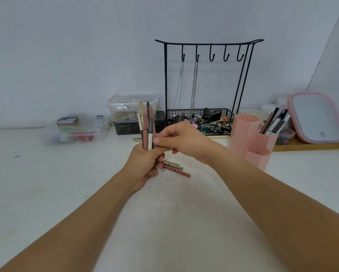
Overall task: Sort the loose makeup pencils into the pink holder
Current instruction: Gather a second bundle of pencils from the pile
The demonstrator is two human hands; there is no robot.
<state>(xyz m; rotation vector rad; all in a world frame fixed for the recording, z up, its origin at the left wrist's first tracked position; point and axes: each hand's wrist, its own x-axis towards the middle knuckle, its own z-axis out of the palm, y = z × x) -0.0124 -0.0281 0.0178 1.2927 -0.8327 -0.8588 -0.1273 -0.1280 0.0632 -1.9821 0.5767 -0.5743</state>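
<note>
Head view, frame centre: the left hand (145, 163) has its fingers curled round the lower ends of a bundle of makeup pencils (148, 128), held upright above the white table (47, 193). The bundle mixes dusty-pink barrels, a white-and-grey one, a dark one and a gold-capped one, their tips fanned slightly apart at the top. The right hand (182, 140) comes in from the right, its thumb and fingertips touching the right side of the bundle at mid-height; whether it truly pinches one pencil cannot be told.

Just below the hands, three loose pencils (176, 168) lie on the table, two gold-ended and one pink, angled down to the right.

The pink holder (251, 138), a cluster of hexagonal cups, stands at centre right, near the right wrist. Its rear cup already holds several pencils and pens leaning right; the front cups show open mouths.

Behind the hands stands a black wire rack (207, 79) with hooks, two chains and a basket of small items. At centre left are a clear lidded tub (131, 107) over a dark box and a low clear tray (74, 132). A pink-framed mirror (317, 118) leans at the right edge.

The lower half of the frame is bare tabletop crossed by both forearms.
</note>
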